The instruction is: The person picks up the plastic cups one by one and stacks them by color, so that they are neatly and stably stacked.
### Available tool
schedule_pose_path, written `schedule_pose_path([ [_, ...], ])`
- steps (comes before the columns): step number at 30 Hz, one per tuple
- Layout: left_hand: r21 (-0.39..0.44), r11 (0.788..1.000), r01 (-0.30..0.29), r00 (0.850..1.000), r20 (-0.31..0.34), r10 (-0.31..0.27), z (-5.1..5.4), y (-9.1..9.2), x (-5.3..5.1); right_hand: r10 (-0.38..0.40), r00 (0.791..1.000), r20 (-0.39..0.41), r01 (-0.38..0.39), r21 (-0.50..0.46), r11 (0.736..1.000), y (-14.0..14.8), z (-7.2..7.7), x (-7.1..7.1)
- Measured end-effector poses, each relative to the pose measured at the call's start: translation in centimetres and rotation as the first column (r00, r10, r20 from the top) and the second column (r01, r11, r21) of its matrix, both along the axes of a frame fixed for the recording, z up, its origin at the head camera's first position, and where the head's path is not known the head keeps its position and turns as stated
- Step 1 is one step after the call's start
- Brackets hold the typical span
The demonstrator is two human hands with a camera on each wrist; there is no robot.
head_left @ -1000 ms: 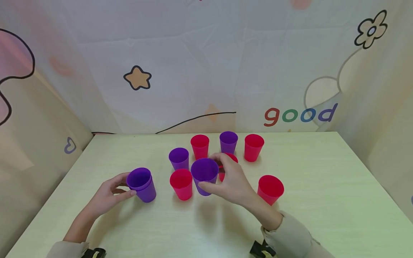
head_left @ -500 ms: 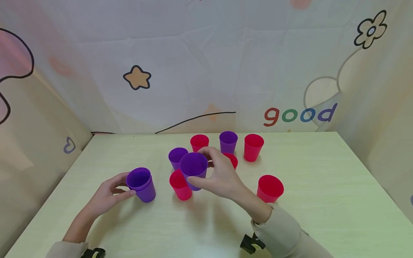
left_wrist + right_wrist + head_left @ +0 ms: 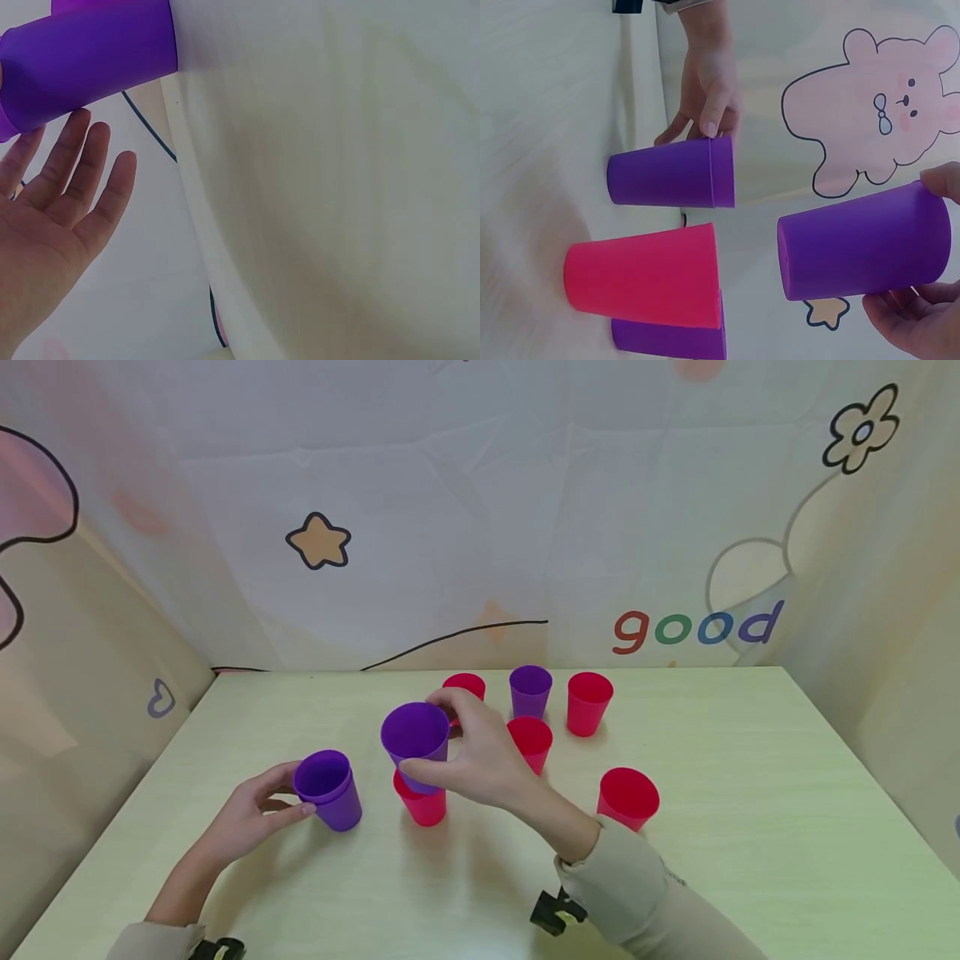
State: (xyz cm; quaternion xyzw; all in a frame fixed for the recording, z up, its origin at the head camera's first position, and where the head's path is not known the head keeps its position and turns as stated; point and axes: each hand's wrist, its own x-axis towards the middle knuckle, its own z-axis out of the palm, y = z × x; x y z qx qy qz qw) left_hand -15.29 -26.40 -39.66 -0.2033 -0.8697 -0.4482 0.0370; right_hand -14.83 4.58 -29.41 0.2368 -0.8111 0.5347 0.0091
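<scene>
On the left of the table, two nested purple cups stand upright, and my left hand holds them near the rim between thumb and fingers. The left wrist view shows those purple cups with the fingertips against their side. My right hand grips a single purple cup by its rim, raised off the table and slightly tilted. Below and behind it in the head view is a red cup, partly covered. In the right wrist view, another purple cup stands beside the red cup.
Farther back stand a red cup, a purple cup and another red cup. One more red cup is near my right hand, and another red cup stands by the right forearm. A printed cloth hangs behind the table.
My right hand has carried its purple cup leftward and a little up, from beside the front red cup to over it. The left hand and its nested cups have stayed in place.
</scene>
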Motion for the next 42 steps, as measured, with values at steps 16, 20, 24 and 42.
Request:
schedule_pose_path([
  [16, 0.006, 1.0, 0.016, 1.0, -0.011, -0.016, 0.0, 0.0, 0.0, 0.076, 0.996, -0.049, -0.075, 0.024, 0.997, -3.1, 1.1, -0.4],
  [20, 0.007, 1.0, 0.02, 1.0, -0.012, -0.019, 0.0, -0.1, 0.0, 0.092, 0.994, -0.059, -0.09, 0.024, 0.996, -3.7, 1.2, -0.7],
  [24, 0.007, 1.0, 0.02, 1.0, -0.007, -0.019, -0.1, -0.1, 0.0, 0.089, 0.994, -0.065, -0.086, 0.037, 0.996, -4.4, 1.3, -0.9],
  [42, -0.012, 1.0, 0.007, 1.0, 0.004, -0.007, -0.1, -0.2, 0.0, 0.095, 0.987, -0.132, -0.081, 0.107, 0.991, -7.0, 1.0, -1.8],
])
